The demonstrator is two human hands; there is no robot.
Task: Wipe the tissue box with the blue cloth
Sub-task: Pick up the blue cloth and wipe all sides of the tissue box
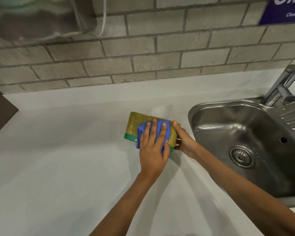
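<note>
- Head view: I see the tissue box (138, 123), gold-yellow with a green base, lying on the white counter (58, 159) just left of the steel sink (211, 120).
- My left hand (153, 147) lies flat on the blue cloth (157, 132), fingers spread, pressing it onto the box's top.
- My right hand (184, 140) grips the box's right end, thumb on the top edge, fingers wrapped around the side.
- A tap (283, 86) stands behind the sink, below the brick wall (143, 53).
</note>
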